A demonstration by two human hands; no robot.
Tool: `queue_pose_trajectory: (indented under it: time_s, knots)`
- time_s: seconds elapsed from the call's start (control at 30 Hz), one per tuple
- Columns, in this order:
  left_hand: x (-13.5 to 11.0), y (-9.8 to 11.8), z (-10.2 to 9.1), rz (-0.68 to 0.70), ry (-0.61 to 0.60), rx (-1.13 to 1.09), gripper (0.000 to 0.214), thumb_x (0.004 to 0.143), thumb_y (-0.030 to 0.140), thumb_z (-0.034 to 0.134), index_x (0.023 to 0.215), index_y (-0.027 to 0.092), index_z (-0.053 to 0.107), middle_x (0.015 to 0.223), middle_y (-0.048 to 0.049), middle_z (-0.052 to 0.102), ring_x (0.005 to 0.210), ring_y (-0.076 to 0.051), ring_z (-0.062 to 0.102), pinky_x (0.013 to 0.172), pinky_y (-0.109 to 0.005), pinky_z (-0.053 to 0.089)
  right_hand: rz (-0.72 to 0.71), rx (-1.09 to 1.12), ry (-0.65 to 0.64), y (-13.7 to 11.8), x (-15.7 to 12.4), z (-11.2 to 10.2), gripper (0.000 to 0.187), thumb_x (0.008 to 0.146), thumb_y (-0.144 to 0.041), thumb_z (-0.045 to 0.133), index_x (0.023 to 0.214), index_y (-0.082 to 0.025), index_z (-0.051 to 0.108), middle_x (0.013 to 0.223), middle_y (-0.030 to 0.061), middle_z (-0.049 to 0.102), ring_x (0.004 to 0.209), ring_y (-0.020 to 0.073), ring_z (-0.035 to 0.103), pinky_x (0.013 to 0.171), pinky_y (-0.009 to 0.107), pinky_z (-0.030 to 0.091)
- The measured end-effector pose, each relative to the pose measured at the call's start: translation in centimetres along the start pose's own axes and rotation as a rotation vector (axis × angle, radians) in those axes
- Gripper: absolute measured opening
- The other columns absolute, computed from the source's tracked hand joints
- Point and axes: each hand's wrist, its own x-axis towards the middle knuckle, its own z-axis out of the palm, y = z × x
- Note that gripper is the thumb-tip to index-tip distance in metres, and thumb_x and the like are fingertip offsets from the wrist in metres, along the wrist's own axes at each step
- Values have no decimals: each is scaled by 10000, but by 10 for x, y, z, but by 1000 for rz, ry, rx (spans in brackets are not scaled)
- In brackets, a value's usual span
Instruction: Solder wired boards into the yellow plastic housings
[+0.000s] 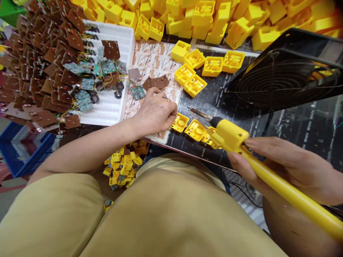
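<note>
The right hand grasps a yellow soldering iron, its fingers wrapped around the handle. The iron slants over the near edge of the worktop, its metal tip pointing toward the far left; whether the tip touches the surface, I cannot tell.

The left hand is over a patterned sheet at the left part of the worktop, fingers bent downward. Its fingertips are partly hidden, so I cannot tell whether they pinch anything. Just beyond it lie brown boards, and to the left of these fingers is a green circuit board.

Along the near edge, at least 3 open yellow cases stand in a row; the leftmost is just beside the left hand, and the iron partly covers the rightmost. Farther in, 6 yellow housings sit in a loose group, and a large pile of yellow pieces fills the far edge. A black fan stands toward the far right corner.

At the left end, a ridged white tray carries a heap of brown panels, wired green boards and small black round parts. Below the near edge lie more small yellow parts.
</note>
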Motion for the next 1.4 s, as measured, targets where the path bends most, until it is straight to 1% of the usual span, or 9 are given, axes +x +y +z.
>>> queue_pose_trajectory:
  time_s: [0.17, 0.3, 0.37, 0.53, 0.73, 0.83, 0.97, 1.23, 1.4]
  knots:
    - [-3, -9, -17, -20, 41, -79, 235, 912, 306, 550, 881, 211, 762, 812, -38, 749, 924, -244, 655, 1030, -507, 460, -85, -73, -19, -9, 9, -12, 615, 994, -436, 650, 1567, -366, 439, 887, -8, 759, 675, 175, 719, 616, 281, 579]
    - [0, -52, -45, -146, 271, -134, 227, 923, 338, 565, 942, 257, 775, 986, -44, 781, 930, -234, 683, 919, -427, 518, -218, -79, -108, -5, 17, -5, 364, 989, -265, 665, 1351, -236, 637, 699, -44, 673, 570, 110, 653, 625, 218, 529]
    - [7, -75, -48, -146, 261, -78, 173, 884, 344, 610, 906, 293, 774, 973, -41, 776, 959, -259, 680, 927, -447, 515, -290, -139, -81, 1, 20, 6, 206, 973, -223, 682, 1177, -198, 672, 686, -35, 653, 554, 105, 633, 556, 220, 489]
    - [32, -90, -30, -84, 99, 149, 195, 837, 378, 629, 929, 293, 779, 1012, -78, 765, 1129, -352, 638, 988, -550, 477, -318, -188, -91, 12, 25, 30, 253, 991, -245, 659, 1237, -211, 612, 811, -5, 709, 676, 140, 686, 673, 249, 551]
    - [42, -88, -23, -107, 100, 189, 157, 838, 362, 614, 863, 288, 750, 895, -84, 742, 1095, -345, 641, 952, -513, 483, -327, -185, -101, 22, 24, 37, 266, 1005, -332, 642, 1247, -238, 582, 960, 38, 753, 864, 205, 740, 873, 361, 605]
    - [49, -101, -14, -44, 131, 110, 213, 811, 432, 666, 915, 263, 744, 875, -77, 729, 1027, -330, 655, 894, -474, 500, -310, -175, -89, 23, 24, 47, 442, 914, -479, 747, 1236, -231, 573, 907, 52, 729, 815, 234, 725, 842, 385, 614]
    - [54, -114, -5, 48, 209, 27, 189, 737, 426, 750, 799, 254, 705, 828, -61, 705, 936, -296, 663, 838, -438, 512, -261, -171, -89, 19, 23, 61, 443, 903, -316, 782, 1273, -245, 550, 914, 52, 718, 779, 233, 713, 713, 345, 601]
    - [12, -70, -47, -100, 285, -382, 255, 866, 408, 713, 1075, 262, 722, 885, 3, 759, 739, -153, 649, 705, -342, 537, -225, -143, -113, 18, 21, 63, 501, 903, -176, 755, 1331, -233, 499, 955, 49, 731, 848, 223, 740, 721, 304, 607]
    - [-28, -30, -21, 53, 480, -358, 265, 1014, 309, 513, 1166, 234, 717, 1106, -30, 793, 927, -155, 734, 802, -340, 578, -251, -72, -95, 15, 27, 82, 437, 954, -348, 725, 1323, -221, 529, 1056, 75, 742, 938, 249, 752, 777, 360, 625]
